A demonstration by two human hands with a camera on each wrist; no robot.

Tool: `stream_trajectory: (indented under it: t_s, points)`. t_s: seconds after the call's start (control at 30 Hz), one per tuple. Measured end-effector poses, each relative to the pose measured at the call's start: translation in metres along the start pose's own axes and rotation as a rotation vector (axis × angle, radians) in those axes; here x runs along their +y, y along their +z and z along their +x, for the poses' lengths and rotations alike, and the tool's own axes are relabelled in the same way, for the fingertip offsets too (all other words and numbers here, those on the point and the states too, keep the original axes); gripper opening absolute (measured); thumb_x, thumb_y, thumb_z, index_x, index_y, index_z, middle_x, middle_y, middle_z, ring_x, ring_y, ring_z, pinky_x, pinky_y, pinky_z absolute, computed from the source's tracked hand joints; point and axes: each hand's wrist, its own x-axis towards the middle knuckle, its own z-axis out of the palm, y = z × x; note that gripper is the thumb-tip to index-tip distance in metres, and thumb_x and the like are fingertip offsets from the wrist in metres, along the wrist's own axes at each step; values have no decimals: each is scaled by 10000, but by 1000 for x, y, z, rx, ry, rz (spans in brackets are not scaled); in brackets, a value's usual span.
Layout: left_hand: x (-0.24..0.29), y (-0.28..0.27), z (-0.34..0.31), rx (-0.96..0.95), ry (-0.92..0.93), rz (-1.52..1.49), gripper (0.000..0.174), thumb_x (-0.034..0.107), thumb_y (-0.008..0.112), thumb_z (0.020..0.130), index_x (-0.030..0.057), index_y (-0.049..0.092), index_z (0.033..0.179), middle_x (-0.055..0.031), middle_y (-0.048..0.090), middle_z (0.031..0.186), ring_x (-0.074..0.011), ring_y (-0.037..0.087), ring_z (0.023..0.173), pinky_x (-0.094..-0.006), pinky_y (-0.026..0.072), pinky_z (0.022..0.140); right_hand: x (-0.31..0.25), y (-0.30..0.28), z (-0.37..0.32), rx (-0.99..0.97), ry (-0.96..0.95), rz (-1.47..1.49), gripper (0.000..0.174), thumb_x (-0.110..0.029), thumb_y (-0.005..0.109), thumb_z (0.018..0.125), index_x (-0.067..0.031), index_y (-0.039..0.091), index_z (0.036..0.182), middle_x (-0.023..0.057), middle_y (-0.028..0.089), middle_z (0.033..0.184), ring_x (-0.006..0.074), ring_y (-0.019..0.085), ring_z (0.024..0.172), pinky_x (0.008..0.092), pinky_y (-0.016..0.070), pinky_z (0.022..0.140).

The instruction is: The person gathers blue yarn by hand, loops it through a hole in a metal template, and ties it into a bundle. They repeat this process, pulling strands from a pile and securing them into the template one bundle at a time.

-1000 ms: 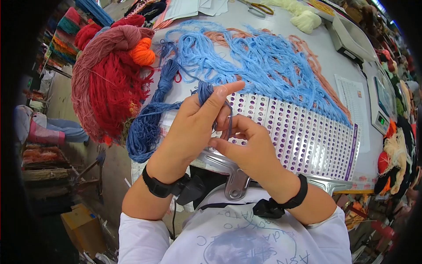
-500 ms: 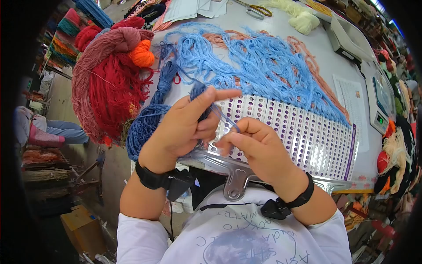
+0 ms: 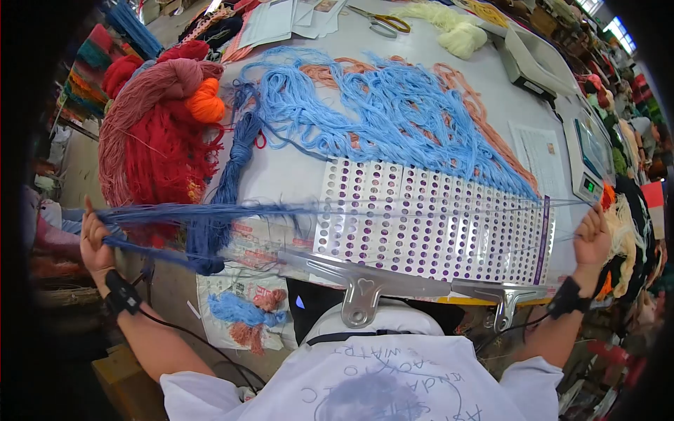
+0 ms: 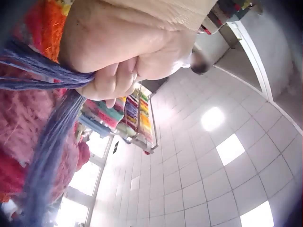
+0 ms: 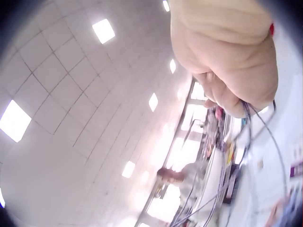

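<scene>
Table (image 3: 288, 165) fills the top and middle of the head view. Light-blue yarn (image 3: 393, 112) is spread loose over its upper centre, with salmon yarn (image 3: 484, 112) showing under it on the right. Red yarn (image 3: 161, 147) hangs as a big bundle off the table's left edge, upper left of frame, with an orange ball (image 3: 206, 102) against its top. Hole board (image 3: 435, 224) lies flat at centre, right in front of you. The light-blue ends reach its far edge, and a metal clip (image 3: 358, 291) sits on its near edge.

Dark-blue yarn (image 3: 189, 210) runs taut and level across the frame from far left to far right. It's thick at the left and thins to a few strands (image 3: 456, 205) above the board. The rest of it is a skein lying up the table, left of the board.

Scale (image 3: 593, 151) is at the right edge.

Your left hand (image 3: 95, 242) is far left at mid-height, a fist clamped round the thick end. In the left wrist view the left hand (image 4: 128, 52) has its fingers curled tight on it. Your right hand (image 3: 592, 235) is far right at the same height, fingers curled, pinching the strands. In the right wrist view they trail out from under the right hand (image 5: 232, 61). Hands are well apart, arms spread wide.

Cream yarn (image 3: 456, 31) is at the top, right of centre. Scissors (image 3: 375, 21) are just left of it.
</scene>
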Motion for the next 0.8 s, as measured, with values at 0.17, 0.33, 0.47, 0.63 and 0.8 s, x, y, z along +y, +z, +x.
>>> stream_trajectory:
  t_s: [0.17,0.33,0.47,0.63,0.8]
  points:
    - [160,-83,11,206,182,238,379,71,325,972,-1,367,1342,54,198,587,-54,186,448,-198,192,433,-156,-134,-30,414,-526,-756,210,-89,423,936,16,515,1093,-60,228,564,54,231,441,206,183,394]
    - [45,17,51,-142,328,419,379,34,359,934,-23,398,1306,40,323,655,-49,306,504,-195,266,462,-115,14,-14,341,-505,-599,308,-130,432,930,12,518,1189,-72,261,612,13,264,466,156,235,405]
    - [-222,97,68,-154,-390,295,363,190,446,944,44,453,1277,83,396,662,1,355,483,-152,293,402,117,124,25,-85,-173,-982,320,-134,506,870,-13,574,1159,-53,449,735,3,345,552,143,275,440]
    - [-371,94,64,-27,-812,831,295,207,525,908,48,503,1156,112,328,577,11,249,433,-174,177,375,323,191,36,-187,218,-1024,186,-186,654,761,-24,692,844,25,614,661,78,503,541,210,413,522]
    - [-401,98,70,42,-690,1091,194,169,495,867,78,540,1033,96,370,592,0,271,443,-187,188,382,376,194,41,-305,-51,-1426,154,-163,661,725,-14,687,756,92,656,657,182,620,584,281,482,581]
